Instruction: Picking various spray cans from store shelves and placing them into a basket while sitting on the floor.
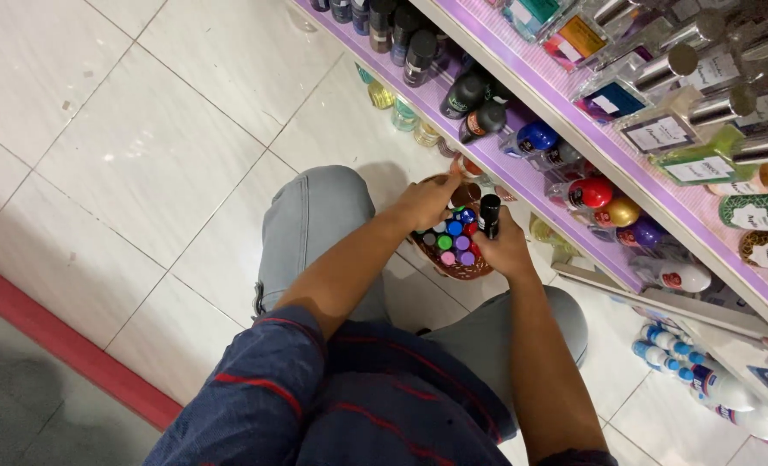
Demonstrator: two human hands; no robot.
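The brown woven basket [458, 267] of small coloured-capped bottles [453, 240] sits between the person's knees. The right hand [506, 250] closes around a black bottle [489, 216] above it; the left hand [425, 200] pinches something small at the far rim. The crowded lower shelf [522, 177] stands close, so an elbow could topple the deodorant bottles [474, 108].

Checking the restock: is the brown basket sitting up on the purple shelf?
No, the brown basket sits low between the person's knees, below the purple shelf.
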